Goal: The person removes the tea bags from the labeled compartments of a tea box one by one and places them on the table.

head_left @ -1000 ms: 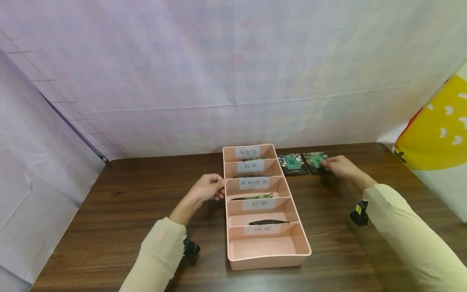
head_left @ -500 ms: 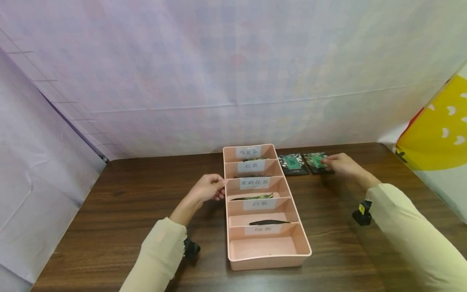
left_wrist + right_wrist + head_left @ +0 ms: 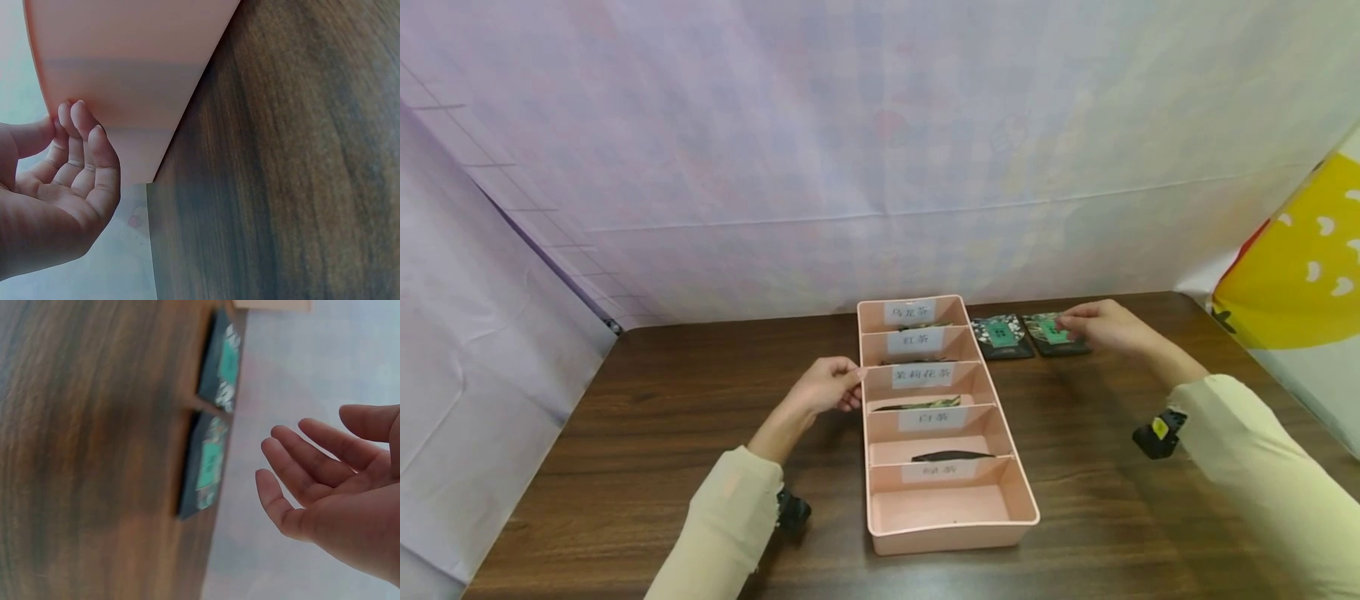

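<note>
My left hand (image 3: 829, 386) pinches the left rim of a pink divided box (image 3: 955, 540), thumb at the rim and fingertips against the outer wall, as the left wrist view shows. The box has several labelled compartments; dark flat packets stand in some of them. My right hand (image 3: 1105, 325) hovers just right of a dark tea packet with a green label (image 3: 1051, 333), its fingers loosely bent and holding nothing. In the right wrist view, a gap separates the hand from that packet (image 3: 209, 465). A similar tea packet (image 3: 1002, 336) lies beside it, close to the box's right side.
The brown wooden table (image 3: 700, 433) ends at a pale checked cloth (image 3: 880, 150) hanging behind it. At the right side hangs a yellow patterned cloth (image 3: 1292, 258). Each wrist carries a small black camera (image 3: 1159, 433).
My right hand has lifted off and drawn slightly up and right from the right-hand packet, which stays on the table. My left hand and the box have not moved.
</note>
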`<state>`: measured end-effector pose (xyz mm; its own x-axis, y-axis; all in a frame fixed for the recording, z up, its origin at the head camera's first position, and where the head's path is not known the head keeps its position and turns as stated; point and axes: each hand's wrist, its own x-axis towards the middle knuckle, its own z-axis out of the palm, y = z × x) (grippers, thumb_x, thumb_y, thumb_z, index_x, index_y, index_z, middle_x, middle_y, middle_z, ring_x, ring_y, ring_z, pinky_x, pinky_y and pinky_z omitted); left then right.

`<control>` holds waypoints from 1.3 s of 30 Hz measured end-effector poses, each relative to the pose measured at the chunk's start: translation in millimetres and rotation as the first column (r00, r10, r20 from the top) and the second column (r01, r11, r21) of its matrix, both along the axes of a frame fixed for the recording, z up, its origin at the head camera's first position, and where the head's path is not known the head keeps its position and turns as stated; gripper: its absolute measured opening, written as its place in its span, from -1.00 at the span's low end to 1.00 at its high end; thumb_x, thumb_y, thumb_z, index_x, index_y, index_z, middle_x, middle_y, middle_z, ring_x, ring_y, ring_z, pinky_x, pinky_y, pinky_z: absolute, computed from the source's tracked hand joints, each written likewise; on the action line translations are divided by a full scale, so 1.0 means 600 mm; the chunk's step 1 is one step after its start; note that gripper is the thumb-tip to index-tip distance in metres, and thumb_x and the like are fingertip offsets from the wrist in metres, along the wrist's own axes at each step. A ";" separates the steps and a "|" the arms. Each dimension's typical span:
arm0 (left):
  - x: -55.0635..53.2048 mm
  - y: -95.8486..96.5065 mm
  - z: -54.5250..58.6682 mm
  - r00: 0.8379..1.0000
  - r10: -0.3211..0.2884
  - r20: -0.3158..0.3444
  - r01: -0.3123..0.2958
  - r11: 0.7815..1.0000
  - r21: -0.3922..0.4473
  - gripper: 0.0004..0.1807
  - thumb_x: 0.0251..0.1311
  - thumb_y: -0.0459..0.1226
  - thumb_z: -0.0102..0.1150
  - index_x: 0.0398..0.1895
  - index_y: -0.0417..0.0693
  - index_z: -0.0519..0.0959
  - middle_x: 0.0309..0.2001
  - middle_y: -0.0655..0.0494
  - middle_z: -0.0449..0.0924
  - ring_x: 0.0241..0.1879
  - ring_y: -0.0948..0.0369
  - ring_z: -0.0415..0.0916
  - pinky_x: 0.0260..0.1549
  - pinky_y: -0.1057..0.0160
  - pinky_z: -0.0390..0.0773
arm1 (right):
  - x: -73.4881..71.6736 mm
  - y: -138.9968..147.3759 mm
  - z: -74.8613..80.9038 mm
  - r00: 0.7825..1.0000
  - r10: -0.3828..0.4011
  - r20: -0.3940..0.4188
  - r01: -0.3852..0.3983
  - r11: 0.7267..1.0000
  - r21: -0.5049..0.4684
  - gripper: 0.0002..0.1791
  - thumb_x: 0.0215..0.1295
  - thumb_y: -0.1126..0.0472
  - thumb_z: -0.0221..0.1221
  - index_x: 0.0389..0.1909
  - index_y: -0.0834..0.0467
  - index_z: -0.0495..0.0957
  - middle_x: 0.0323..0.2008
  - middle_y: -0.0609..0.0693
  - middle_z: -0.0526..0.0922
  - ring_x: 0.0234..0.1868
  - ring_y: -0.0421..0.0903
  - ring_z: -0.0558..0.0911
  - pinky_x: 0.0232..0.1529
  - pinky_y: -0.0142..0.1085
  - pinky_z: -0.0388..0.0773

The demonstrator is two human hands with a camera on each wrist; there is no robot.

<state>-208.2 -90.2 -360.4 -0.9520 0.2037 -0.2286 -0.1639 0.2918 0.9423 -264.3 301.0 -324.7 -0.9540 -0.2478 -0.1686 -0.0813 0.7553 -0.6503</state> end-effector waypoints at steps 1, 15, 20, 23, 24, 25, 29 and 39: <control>0.000 0.000 0.001 1.000 0.001 0.002 -0.001 1.000 -0.002 -0.81 0.31 -0.35 -0.04 -0.40 -0.33 0.43 -0.60 0.05 0.43 -0.65 0.28 0.42 -0.61 0.37 0.47 | 0.003 -0.003 0.005 1.000 0.000 -0.004 0.000 1.000 -0.003 -0.44 0.42 -0.03 -0.15 0.09 0.40 0.38 -0.02 0.35 0.47 -0.05 0.20 0.46 -0.19 -0.09 0.50; 0.000 0.000 0.000 1.000 -0.002 0.001 0.002 1.000 -0.012 -0.81 0.31 -0.34 -0.04 -0.38 -0.35 0.43 -0.60 0.06 0.44 -0.64 0.29 0.42 -0.60 0.38 0.48 | 0.045 -0.048 0.059 0.988 0.126 -0.093 -0.126 0.992 0.010 -0.58 0.41 0.07 -0.08 0.05 0.32 0.46 -0.04 0.24 0.54 -0.15 0.05 0.57 -0.21 -0.14 0.53; -0.001 0.000 0.000 1.000 -0.003 -0.005 0.003 1.000 -0.010 -0.80 0.31 -0.34 -0.04 -0.40 -0.34 0.43 -0.60 0.06 0.44 -0.65 0.29 0.42 -0.61 0.39 0.47 | 0.069 -0.070 0.071 0.979 0.166 -0.118 -0.164 0.986 0.028 -0.61 0.37 0.05 -0.02 -0.02 0.28 0.51 -0.13 0.15 0.60 -0.18 0.00 0.58 -0.20 -0.11 0.51; -0.001 0.000 0.000 1.000 -0.002 -0.006 0.002 1.000 -0.013 -0.80 0.31 -0.34 -0.04 -0.40 -0.33 0.43 -0.60 0.05 0.45 -0.64 0.28 0.43 -0.61 0.38 0.47 | 0.081 -0.082 0.072 0.972 0.197 -0.129 -0.197 0.980 0.013 -0.67 0.37 0.12 0.00 -0.05 0.27 0.53 -0.20 0.08 0.61 -0.21 -0.04 0.57 -0.23 -0.17 0.51; -0.001 0.000 0.000 1.000 -0.002 -0.006 0.002 1.000 -0.014 -0.80 0.31 -0.34 -0.04 -0.40 -0.33 0.43 -0.60 0.05 0.45 -0.64 0.28 0.43 -0.61 0.38 0.48 | 0.085 -0.085 0.072 0.970 0.205 -0.131 -0.206 0.979 0.007 -0.69 0.37 0.14 0.00 -0.06 0.26 0.54 -0.21 0.07 0.62 -0.22 -0.05 0.57 -0.25 -0.19 0.51; -0.001 0.000 0.000 1.000 -0.001 -0.006 0.001 1.000 -0.014 -0.80 0.31 -0.34 -0.04 -0.41 -0.33 0.43 -0.59 0.05 0.45 -0.64 0.28 0.43 -0.61 0.38 0.48 | 0.088 -0.088 0.071 0.967 0.214 -0.135 -0.216 0.976 0.000 -0.71 0.36 0.15 0.01 -0.07 0.25 0.54 -0.22 0.06 0.62 -0.22 -0.06 0.57 -0.25 -0.20 0.52; -0.001 0.000 0.001 1.000 -0.002 -0.003 0.002 1.000 -0.016 -0.81 0.31 -0.33 -0.04 -0.41 -0.31 0.43 -0.59 0.05 0.46 -0.64 0.28 0.43 -0.59 0.36 0.49 | 0.100 -0.098 0.066 0.953 0.258 -0.158 -0.263 0.965 -0.012 -0.75 0.35 0.19 0.03 -0.10 0.22 0.56 -0.21 0.02 0.63 -0.18 -0.05 0.57 -0.21 -0.22 0.50; -0.001 0.000 0.000 1.000 -0.003 0.006 0.003 1.000 -0.010 -0.81 0.31 -0.33 -0.05 -0.40 -0.30 0.42 -0.58 0.04 0.45 -0.63 0.27 0.43 -0.59 0.37 0.48 | 0.135 -0.131 0.050 0.920 0.370 -0.129 -0.384 0.918 -0.101 -0.77 0.32 0.20 0.07 -0.11 0.23 0.55 -0.20 0.02 0.63 -0.18 -0.09 0.60 -0.18 -0.31 0.52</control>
<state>-208.8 -90.0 -360.4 -0.9501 0.2039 -0.2362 -0.1685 0.3019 0.9383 -183.2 222.3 -294.9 -0.7962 -0.6047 -0.0180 -0.4173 0.5706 -0.7073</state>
